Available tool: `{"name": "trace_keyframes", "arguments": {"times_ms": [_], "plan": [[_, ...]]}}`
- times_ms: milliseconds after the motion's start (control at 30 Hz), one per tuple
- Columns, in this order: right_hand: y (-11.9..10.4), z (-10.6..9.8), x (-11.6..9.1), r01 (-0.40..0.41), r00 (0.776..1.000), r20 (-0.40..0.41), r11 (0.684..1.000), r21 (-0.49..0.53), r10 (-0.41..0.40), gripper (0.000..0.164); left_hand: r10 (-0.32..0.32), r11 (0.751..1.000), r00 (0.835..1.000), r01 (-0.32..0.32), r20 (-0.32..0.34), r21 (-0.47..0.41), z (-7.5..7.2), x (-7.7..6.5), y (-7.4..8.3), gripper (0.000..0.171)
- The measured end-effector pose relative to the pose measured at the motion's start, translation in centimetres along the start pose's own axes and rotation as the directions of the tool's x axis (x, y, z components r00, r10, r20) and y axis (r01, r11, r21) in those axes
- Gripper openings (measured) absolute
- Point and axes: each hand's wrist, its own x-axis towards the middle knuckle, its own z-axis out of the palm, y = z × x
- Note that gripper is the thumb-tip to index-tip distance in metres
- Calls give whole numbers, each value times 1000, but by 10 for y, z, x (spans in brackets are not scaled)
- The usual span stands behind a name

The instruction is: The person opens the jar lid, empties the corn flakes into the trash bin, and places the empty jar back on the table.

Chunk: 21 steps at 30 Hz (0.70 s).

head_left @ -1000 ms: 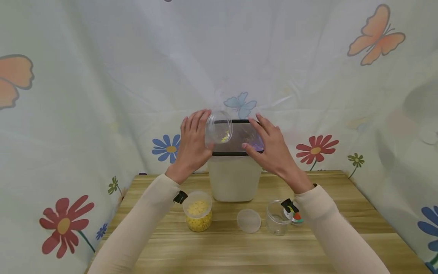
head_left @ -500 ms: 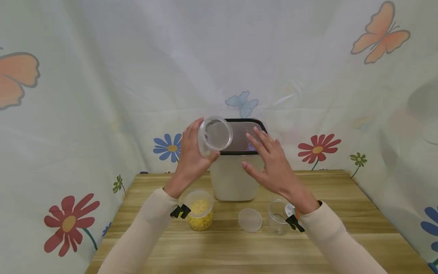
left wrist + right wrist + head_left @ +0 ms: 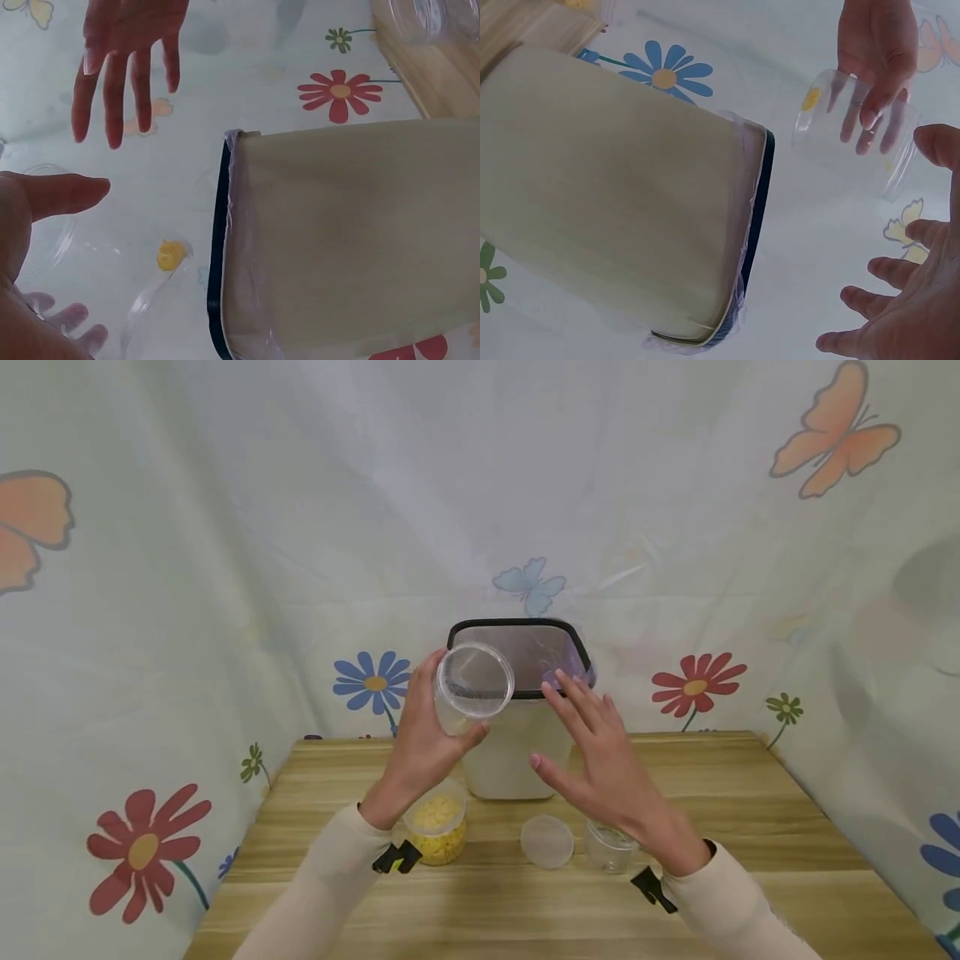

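Note:
My left hand grips a clear plastic jar, its fingers and thumb curled around the side. The jar is tipped with its round mouth toward the head camera, in front of the bin's left rim. Through its wall, a small yellow patch shows near the bottom end. My right hand hovers with spread fingers in front of the bin's right side and holds nothing. Behind both hands stands a cream waste bin with a black rim and a thin purplish liner folded over it.
On the wooden table, a clear tub of yellow pieces stands below my left wrist. A round translucent lid lies mid-table. Another clear jar is partly behind my right wrist. A flower-printed curtain surrounds the table.
The left hand has drawn the jar down and toward me, away from the bin's opening, turning its mouth to the camera. The right hand has moved down and back from the rim.

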Motion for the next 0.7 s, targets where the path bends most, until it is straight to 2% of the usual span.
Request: {"name": "trace_keyframes", "arguments": {"times_ms": [400, 700], "plan": [[0, 11, -27, -27, 999, 18, 999, 24, 26, 83, -80, 995, 995, 83, 51, -60, 20, -44, -10, 100], [2, 22, -43, -11, 1000, 22, 1000, -16, 11, 79, -165, 981, 984, 170, 65, -89, 30, -70, -18, 102]]}}
